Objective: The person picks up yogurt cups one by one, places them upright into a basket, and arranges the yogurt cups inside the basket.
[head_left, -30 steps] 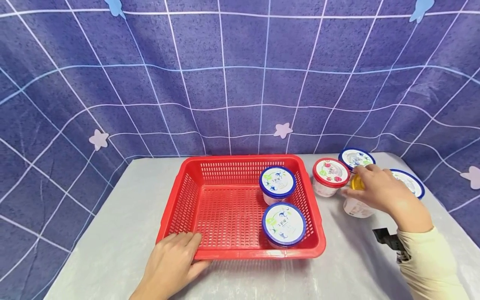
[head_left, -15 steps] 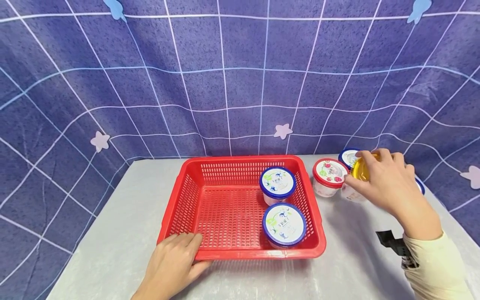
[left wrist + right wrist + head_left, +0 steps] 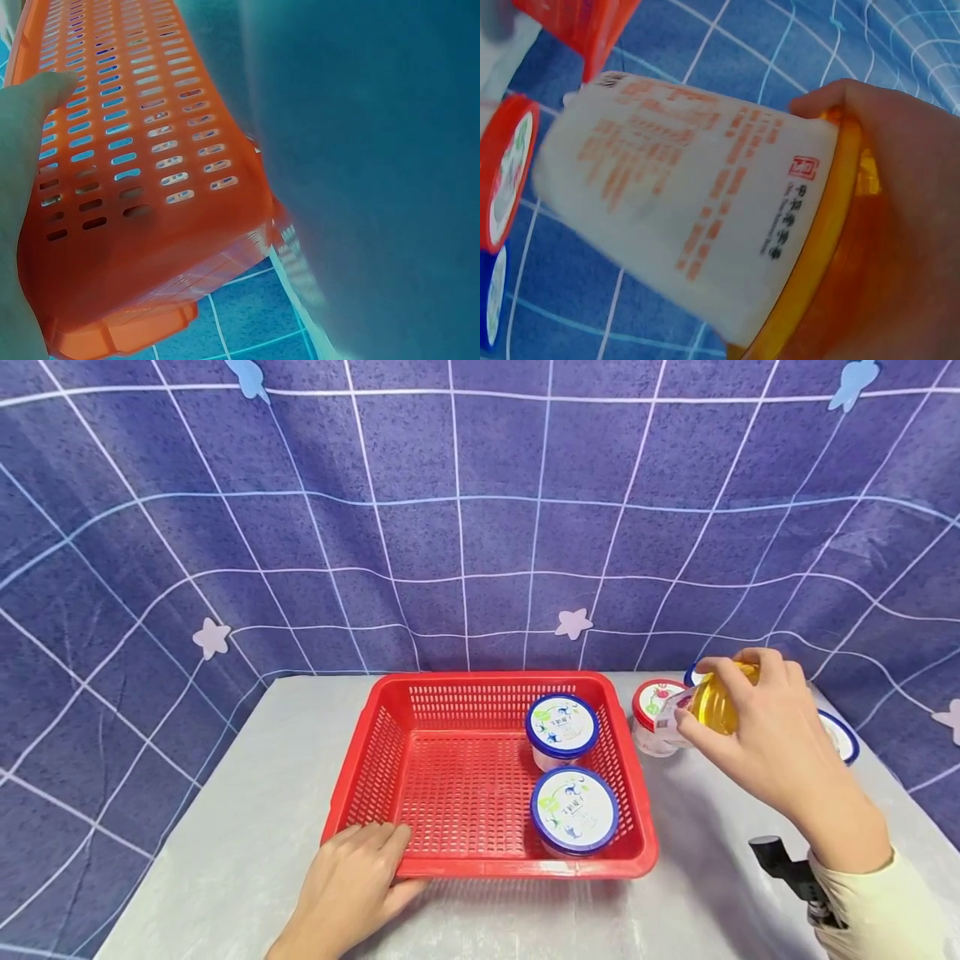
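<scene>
My left hand (image 3: 352, 877) grips the front left rim of a red perforated plastic basket (image 3: 347, 760), thumb beneath the edge. In the left wrist view that thumb (image 3: 37, 94) lies against the basket's slotted side. My right hand (image 3: 783, 756) holds a white printed plastic tub (image 3: 675, 195) by its yellow lid (image 3: 717, 703). The tub is tipped over, its base pointing left and its lid towards my palm. Two tubs with blue lids (image 3: 562, 726) (image 3: 574, 811) stand upright along the right side inside the basket.
Right of the basket stands a red-lidded tub (image 3: 651, 703), overlapped by the held tub in the head view. A blue-lidded tub (image 3: 693, 676) shows behind my right hand, and another blue-lidded tub (image 3: 843, 739) to its right. A blue grid-patterned curtain (image 3: 495, 543) backs the grey-white table (image 3: 247, 777).
My right hand has picked up the yellow-lidded tub from among the others and tipped it sideways, base to the left. The left hand keeps its grip on the basket.
</scene>
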`<state>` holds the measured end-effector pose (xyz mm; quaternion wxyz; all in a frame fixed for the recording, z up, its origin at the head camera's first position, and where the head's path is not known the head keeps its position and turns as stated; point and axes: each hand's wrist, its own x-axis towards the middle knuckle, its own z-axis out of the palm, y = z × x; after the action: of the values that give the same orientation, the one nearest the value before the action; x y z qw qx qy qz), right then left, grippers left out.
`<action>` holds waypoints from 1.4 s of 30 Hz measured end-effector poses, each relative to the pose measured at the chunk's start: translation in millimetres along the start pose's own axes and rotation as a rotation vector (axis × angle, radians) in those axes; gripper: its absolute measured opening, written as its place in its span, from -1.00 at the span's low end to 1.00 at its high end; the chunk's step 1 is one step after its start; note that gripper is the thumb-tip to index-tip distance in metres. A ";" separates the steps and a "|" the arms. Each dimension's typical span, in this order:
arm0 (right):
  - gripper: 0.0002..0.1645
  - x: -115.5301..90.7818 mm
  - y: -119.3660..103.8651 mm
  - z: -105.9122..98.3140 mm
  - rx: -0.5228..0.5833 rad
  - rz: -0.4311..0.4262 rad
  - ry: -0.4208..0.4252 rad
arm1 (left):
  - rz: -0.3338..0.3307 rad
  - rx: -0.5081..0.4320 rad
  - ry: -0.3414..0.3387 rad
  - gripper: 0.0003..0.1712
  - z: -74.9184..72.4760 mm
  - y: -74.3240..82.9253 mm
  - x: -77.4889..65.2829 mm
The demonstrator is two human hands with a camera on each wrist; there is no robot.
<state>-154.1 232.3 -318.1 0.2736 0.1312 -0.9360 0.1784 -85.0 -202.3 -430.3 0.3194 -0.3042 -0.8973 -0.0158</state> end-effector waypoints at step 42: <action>-0.44 58.1 -112.8 47.6 0.079 -0.663 0.055 | -0.013 0.001 -0.017 -0.40 0.4 -1.6 -0.8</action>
<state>-184.9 102.7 -293.5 0.3366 0.4343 -0.8269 0.1194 -85.7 -203.9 -430.8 0.3118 -0.2982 -0.9020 -0.0147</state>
